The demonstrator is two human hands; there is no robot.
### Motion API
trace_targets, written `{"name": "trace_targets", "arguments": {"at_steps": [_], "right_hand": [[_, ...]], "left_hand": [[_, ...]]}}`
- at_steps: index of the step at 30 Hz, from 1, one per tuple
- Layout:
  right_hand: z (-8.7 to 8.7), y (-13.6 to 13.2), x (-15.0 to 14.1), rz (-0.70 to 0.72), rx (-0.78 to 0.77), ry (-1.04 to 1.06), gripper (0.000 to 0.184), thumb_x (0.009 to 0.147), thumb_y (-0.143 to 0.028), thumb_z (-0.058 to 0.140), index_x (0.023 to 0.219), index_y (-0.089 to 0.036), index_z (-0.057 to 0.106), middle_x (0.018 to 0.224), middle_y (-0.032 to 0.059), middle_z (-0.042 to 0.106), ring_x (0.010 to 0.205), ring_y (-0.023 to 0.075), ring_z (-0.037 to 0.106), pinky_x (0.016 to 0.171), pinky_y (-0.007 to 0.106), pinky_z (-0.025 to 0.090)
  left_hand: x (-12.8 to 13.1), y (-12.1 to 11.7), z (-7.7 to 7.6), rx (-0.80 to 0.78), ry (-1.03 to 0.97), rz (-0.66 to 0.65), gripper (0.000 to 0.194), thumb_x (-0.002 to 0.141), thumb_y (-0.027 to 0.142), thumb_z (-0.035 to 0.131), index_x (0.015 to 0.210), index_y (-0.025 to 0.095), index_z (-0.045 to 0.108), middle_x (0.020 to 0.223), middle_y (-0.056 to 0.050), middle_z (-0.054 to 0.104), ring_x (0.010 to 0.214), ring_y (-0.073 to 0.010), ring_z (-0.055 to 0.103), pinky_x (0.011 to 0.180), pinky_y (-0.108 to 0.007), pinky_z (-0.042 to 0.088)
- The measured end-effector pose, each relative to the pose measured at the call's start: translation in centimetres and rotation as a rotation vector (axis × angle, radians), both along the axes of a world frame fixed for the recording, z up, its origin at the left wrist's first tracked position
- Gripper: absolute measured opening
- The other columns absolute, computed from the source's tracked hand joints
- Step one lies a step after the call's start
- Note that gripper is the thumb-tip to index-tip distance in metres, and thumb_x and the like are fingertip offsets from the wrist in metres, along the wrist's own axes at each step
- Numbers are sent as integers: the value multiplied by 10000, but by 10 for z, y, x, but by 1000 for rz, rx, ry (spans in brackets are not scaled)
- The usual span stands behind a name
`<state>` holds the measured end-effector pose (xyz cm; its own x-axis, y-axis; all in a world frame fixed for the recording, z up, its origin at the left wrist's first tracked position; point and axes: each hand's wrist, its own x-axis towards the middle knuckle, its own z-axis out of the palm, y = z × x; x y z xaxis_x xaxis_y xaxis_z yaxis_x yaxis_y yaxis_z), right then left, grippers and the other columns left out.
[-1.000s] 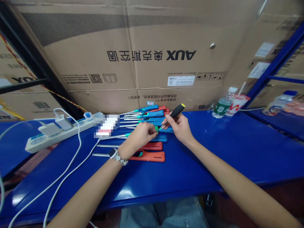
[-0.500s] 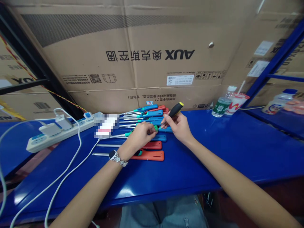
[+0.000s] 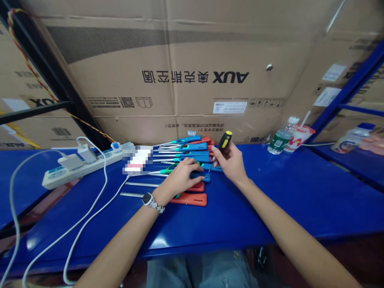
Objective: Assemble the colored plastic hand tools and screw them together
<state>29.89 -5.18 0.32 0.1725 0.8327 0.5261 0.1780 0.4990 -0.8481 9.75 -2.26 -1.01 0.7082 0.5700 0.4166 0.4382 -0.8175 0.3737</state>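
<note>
My right hand (image 3: 232,163) is closed around a screwdriver (image 3: 225,141) with a black and yellow handle. The handle points up, and the shaft slopes down toward the lighters; its tip is hard to make out. My left hand (image 3: 182,175), with a watch and bracelet at the wrist, lies over the lighters with thumb and fingers apart. Under and just beyond its fingers are a blue lighter (image 3: 205,177) and another blue lighter (image 3: 215,167). Nearer me lie a red lighter (image 3: 199,187) and an orange lighter (image 3: 192,199), partly covered by that hand. More long-necked lighters (image 3: 192,147) are heaped behind.
On the left, a white power strip (image 3: 87,165) carries plugs and white cables (image 3: 103,184). Beside it lies a blurred-out white object (image 3: 139,158). A water bottle (image 3: 279,140) and a red-and-white cup (image 3: 300,138) stand at the back right. Cardboard (image 3: 192,48) walls the back of the blue table (image 3: 285,192).
My left thumb and fingers have parted from their pinch near the green part of a lighter. My right hand has drawn slightly away, and the screwdriver is more upright. The view shifted slightly.
</note>
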Motion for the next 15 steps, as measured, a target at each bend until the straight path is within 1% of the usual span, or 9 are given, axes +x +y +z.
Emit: {"name": "trace_targets", "arguments": {"at_steps": [2, 5, 7, 10, 15], "right_hand": [[-2, 0, 2, -12, 1, -17, 356, 846, -561, 743, 920, -259, 569, 637, -33, 642, 448, 149, 585, 441, 291, 502], [-5, 0, 0, -13, 12, -15, 372, 839, -577, 742, 911, -259, 561, 655, -33, 654, 461, 149, 596, 455, 292, 506], [-7, 0, -2, -17, 25, -14, 384, 831, -585, 744, 914, -258, 561, 662, -36, 656, 473, 150, 603, 463, 291, 506], [-9, 1, -2, -5, 20, -19, 381, 843, -595, 723, 904, -262, 548, 660, -39, 652, 474, 144, 598, 462, 287, 502], [-13, 1, -1, 19, 11, -38, 383, 841, -597, 725, 917, -266, 549, 659, -36, 643, 470, 145, 588, 441, 284, 486]], "left_hand": [[-4, 4, 0, -1, 81, -14, 194, 931, 328, 719, 1077, 203, 743, 1045, -78, 679, 1004, -264, 598, 926, -415, 491], [-9, 12, -2, 54, 185, -13, 200, 922, 344, 731, 1061, 207, 771, 1031, -87, 685, 983, -266, 592, 912, -422, 469], [-10, 16, -3, 80, 195, -13, 200, 910, 351, 744, 1043, 207, 783, 1020, -92, 687, 980, -271, 586, 906, -422, 457], [-11, 19, -3, 72, 185, -7, 178, 883, 343, 770, 997, 207, 787, 991, -89, 695, 976, -282, 589, 892, -418, 450], [-14, 16, 1, 95, 237, 47, 199, 879, 385, 759, 960, 203, 776, 972, -85, 710, 964, -285, 596, 884, -422, 450]]}}
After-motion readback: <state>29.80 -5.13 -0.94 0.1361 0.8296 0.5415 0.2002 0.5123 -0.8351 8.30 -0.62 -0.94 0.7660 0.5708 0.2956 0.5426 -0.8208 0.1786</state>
